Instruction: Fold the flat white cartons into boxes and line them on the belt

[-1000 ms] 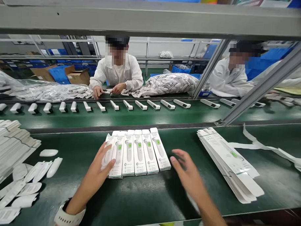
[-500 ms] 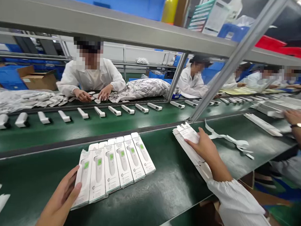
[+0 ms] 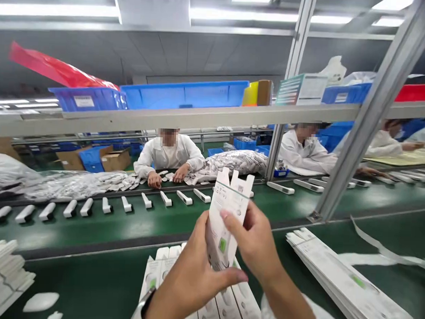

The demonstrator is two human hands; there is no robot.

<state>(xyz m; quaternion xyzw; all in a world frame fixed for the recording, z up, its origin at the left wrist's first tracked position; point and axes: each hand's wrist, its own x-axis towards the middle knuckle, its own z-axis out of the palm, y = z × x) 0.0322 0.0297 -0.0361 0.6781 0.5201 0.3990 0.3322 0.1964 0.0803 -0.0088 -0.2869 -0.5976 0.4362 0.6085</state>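
Both my hands hold one flat, unfolded white carton [image 3: 228, 211] upright in front of me, its end flaps pointing up. My left hand [image 3: 194, 275] grips its lower part with the thumb wrapped across the bottom. My right hand [image 3: 256, 240] pinches its right side, a finger lying over the printed face. Below my hands a row of closed white thermometer boxes [image 3: 163, 269] lies on the green table. A stack of flat cartons [image 3: 337, 275] lies to the right.
White thermometers [image 3: 127, 204] ride in a row on the green conveyor [image 3: 91, 225] beyond. Co-workers in white coats [image 3: 169, 155] sit across it beside heaps of plastic bags [image 3: 68, 184]. A slanted metal post [image 3: 367, 123] stands right. White inserts [image 3: 6, 268] are stacked left.
My right hand took a flat carton off the right-hand stack and brought it to the middle. My left hand left the row of boxes and gripped the carton. The view tilted upward.
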